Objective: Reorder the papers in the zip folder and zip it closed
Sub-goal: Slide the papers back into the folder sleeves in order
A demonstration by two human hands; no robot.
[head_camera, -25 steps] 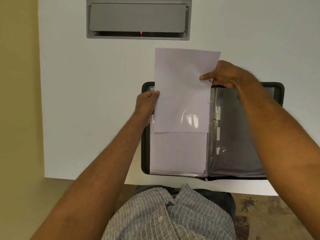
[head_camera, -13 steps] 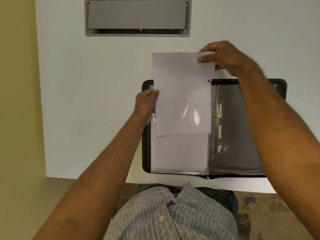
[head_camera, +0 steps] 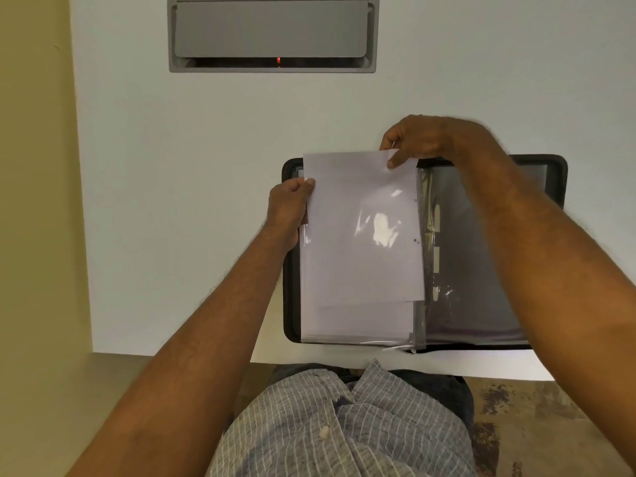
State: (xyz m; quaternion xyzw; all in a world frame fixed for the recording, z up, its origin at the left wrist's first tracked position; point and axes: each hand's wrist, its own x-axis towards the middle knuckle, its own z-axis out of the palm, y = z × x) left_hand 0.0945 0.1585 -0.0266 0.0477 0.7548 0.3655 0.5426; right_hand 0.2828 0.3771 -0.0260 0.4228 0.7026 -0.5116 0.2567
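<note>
A black zip folder (head_camera: 287, 304) is seen lying open on the white worktop (head_camera: 172, 201) at the centre right of the frame, its spine running up and down the picture. On the folder's left half a stack of clear plastic sleeves (head_camera: 358, 325) holding papers is laid flat; the right half shows a dark inner pocket (head_camera: 475, 270).

A single white sheet (head_camera: 361, 235) is held over the left half, its long axis running up and down the frame, parallel with the spine. Its upper right corner is pinched between thumb and fingers of the right hand (head_camera: 430, 139), so that grip is closed on the sheet at the top edge. The sheet's upper left edge is held by the left hand (head_camera: 289, 204), thumb on top and fingers curled beneath; whether the sleeve edge is also caught there cannot be told. The sheet's lower edge lies above the bottom of the stack, so a strip of the papers below is left uncovered.

From both grips the sheet hangs down the frame, towards the person. The coming move is judged to turn on this: the sheet would have to travel down the frame along its long axis, steered from the top by the right hand, nearer the spine. The zip is not yet closed.
</note>
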